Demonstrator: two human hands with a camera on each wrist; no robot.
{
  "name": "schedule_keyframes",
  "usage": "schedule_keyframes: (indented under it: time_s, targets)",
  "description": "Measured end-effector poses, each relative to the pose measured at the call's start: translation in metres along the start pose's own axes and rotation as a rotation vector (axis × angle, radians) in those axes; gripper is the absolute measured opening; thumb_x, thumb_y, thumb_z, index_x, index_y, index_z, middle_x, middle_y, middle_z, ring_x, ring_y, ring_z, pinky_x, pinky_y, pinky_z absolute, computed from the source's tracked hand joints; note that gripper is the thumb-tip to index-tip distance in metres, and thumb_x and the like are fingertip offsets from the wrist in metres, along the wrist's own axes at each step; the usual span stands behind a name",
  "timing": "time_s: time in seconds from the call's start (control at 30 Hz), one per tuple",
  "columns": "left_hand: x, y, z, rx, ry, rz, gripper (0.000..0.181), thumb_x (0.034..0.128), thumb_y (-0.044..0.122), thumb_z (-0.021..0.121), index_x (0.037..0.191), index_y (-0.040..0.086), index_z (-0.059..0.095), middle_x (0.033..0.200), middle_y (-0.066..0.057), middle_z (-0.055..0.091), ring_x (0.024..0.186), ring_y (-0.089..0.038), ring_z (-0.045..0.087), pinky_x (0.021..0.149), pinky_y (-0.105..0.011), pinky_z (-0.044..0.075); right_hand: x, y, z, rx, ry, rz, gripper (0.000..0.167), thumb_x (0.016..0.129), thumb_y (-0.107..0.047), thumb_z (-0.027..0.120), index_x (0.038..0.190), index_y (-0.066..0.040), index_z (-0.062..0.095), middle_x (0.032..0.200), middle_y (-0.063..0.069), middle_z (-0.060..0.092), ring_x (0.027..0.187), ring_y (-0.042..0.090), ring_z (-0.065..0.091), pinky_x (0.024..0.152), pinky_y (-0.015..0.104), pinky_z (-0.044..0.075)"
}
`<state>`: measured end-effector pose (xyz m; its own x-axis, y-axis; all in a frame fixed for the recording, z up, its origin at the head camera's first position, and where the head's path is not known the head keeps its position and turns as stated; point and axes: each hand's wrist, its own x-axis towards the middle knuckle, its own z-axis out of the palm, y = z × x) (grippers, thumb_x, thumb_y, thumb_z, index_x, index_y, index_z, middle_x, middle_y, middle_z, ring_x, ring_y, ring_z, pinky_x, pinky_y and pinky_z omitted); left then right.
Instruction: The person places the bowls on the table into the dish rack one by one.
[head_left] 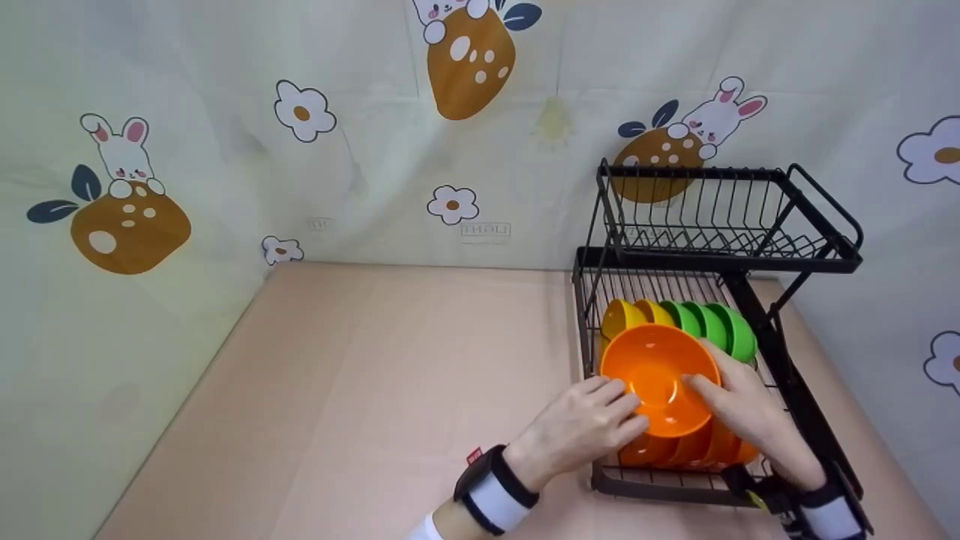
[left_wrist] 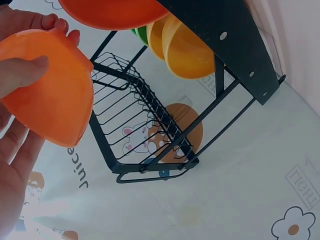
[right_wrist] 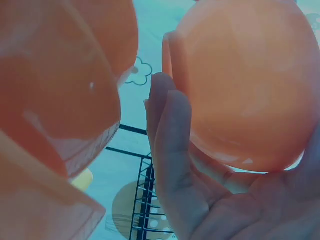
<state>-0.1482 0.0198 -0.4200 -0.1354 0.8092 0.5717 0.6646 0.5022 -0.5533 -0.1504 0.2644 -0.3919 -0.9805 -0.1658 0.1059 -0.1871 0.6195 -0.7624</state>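
Observation:
An orange bowl (head_left: 660, 379) is held up above the lower tier of a black dish rack (head_left: 667, 491), its inside facing the head camera. My right hand (head_left: 750, 405) grips its right side, thumb inside and fingers behind. At the lower left rim, my left hand (head_left: 589, 420) holds the bowl with curled fingers. The left wrist view shows a thumb pressed on the orange bowl (left_wrist: 60, 100). In the right wrist view, fingers lie against the rounded bowl (right_wrist: 245, 85). Partly hidden behind and below it, several orange bowls (head_left: 645, 452) stand in the front row.
Two yellow bowls (head_left: 619, 318) and several green bowls (head_left: 741, 337) stand tilted in a row farther back in the rack. An upper wire tier (head_left: 735, 262) overhangs the rear. Left of the rack spreads a beige tabletop (head_left: 375, 375), with a patterned curtain (head_left: 360, 150) behind.

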Motion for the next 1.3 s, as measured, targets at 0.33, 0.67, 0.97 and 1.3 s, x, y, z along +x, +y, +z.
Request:
schedule_keyframes:
  time_s: [0.33,0.67,0.97,1.3]
  targets:
    - [0.001,0.002,0.003,-0.033,0.065,0.007,0.006,0.1039,0.025,0.075,0.099,0.026,0.072,0.1,0.012,0.075,0.093,-0.005,0.068,0.091,-0.017,0.055,0.012,0.032,-0.001,0.198,-0.069,0.052,0.058,0.104,0.001,0.041,0.162,0.011,0.038,0.152,0.032,0.055,0.111,0.007,0.061,0.091,0.019,0.054]
    - [0.002,0.0,0.0,-0.117,0.025,-0.188,0.015,0.0956,0.023,0.083,0.107,0.017,0.075,0.103,0.006,0.075,0.091,-0.007,0.066,0.084,-0.013,0.055,0.005,0.014,-0.012,0.218,-0.007,0.024,0.057,0.1,0.005,0.035,0.155,0.019,0.039,0.143,0.037,0.058,0.101,0.001,0.061,0.085,0.02,0.054]
    - [-0.004,0.003,0.009,-0.282,-0.224,-0.476,0.025,0.1081,0.033,0.07,0.113,0.009,0.07,0.101,-0.001,0.072,0.087,-0.01,0.068,0.066,-0.011,0.053,0.005,0.021,-0.032,0.157,0.06,0.027,0.051,0.107,-0.001,0.031,0.154,0.016,0.042,0.133,0.022,0.066,0.101,-0.004,0.058,0.088,0.015,0.048]
    - [-0.01,0.01,0.019,-0.356,-0.342,-0.576,0.023,0.1039,0.031,0.076,0.099,0.009,0.073,0.078,0.003,0.067,0.067,-0.007,0.06,0.056,-0.013,0.047,0.001,0.028,-0.064,-0.001,0.052,0.141,0.053,0.11,-0.008,0.032,0.159,0.012,0.038,0.135,0.032,0.061,0.09,0.004,0.058,0.085,0.028,0.045]
